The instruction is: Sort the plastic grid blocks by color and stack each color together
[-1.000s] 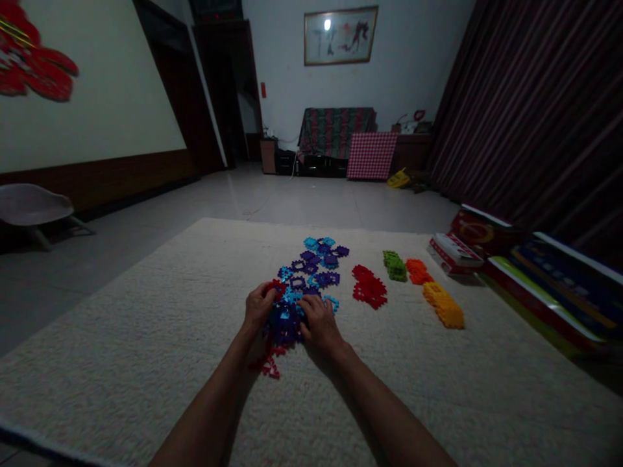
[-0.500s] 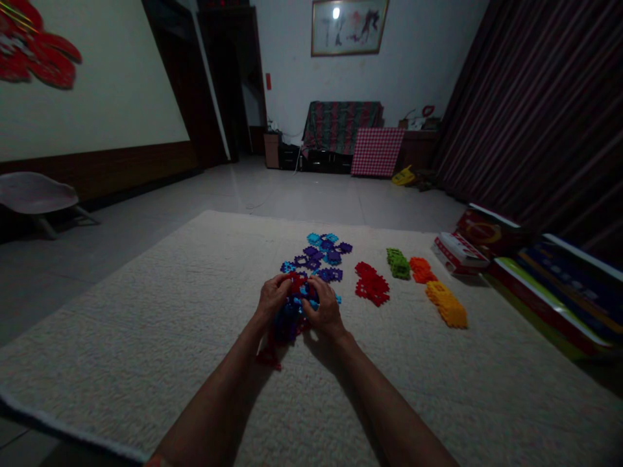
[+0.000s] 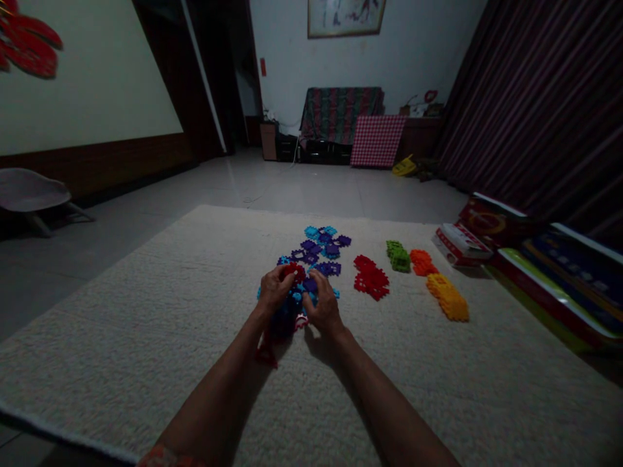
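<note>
On a cream rug [image 3: 146, 337] lies a heap of blue and purple interlocking plastic tiles [image 3: 321, 250]. My left hand [image 3: 273, 292] is closed on a red tile [image 3: 295, 271] just above the heap's near end. Close beside it, my right hand [image 3: 322, 307] has its fingers curled onto the blue and purple tiles, pinching among them. Another red tile [image 3: 267, 355] lies on the rug under my left wrist. What my right fingers hold is hard to make out in the dim light.
Sorted piles lie to the right: red tiles [image 3: 371, 280], green tiles [image 3: 398, 255], orange tiles [image 3: 422, 262], yellow tiles [image 3: 448, 303]. Flat boxes [image 3: 549, 272] line the rug's right edge by a dark curtain. A small pale chair [image 3: 30, 194] stands far left on the floor.
My left hand has lifted the red tile from the heap's left side toward my right hand, and both hands have drawn together. The view has tilted slightly downward.
</note>
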The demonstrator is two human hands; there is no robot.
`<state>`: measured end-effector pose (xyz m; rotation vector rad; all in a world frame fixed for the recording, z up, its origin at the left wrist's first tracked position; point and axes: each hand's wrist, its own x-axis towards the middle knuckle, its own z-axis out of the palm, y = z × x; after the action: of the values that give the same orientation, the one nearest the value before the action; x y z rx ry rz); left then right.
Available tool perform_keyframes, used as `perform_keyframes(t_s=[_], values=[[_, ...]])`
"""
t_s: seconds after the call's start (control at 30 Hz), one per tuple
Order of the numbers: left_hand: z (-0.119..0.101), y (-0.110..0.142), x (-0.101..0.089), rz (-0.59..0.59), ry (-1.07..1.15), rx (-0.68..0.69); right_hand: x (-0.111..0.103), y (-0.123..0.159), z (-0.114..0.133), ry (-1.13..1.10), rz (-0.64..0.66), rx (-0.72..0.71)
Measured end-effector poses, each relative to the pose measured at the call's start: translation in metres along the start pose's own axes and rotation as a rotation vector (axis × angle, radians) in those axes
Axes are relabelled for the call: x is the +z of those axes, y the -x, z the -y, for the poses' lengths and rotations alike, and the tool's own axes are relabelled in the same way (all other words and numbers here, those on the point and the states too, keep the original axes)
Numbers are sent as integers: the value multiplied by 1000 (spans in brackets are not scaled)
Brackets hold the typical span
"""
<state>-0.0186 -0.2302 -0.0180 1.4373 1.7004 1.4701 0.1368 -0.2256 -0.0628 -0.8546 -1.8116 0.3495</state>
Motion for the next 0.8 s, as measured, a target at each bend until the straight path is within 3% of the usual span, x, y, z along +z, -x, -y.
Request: perform_keyframes(t_s=[0.3,0.53,0.73,0.8], values=[[-13,7,13,61,82,42,-14,-11,6,9,47,208],[-12,12,26,148,208,-55,-26,-10,10,-217,-29,340],[-11,23,44,305,284,-90,-26,-3,-1,-372,-128,571],[-7,21,43,275,222,-102,-30,-4,-10,-418,-159,615]])
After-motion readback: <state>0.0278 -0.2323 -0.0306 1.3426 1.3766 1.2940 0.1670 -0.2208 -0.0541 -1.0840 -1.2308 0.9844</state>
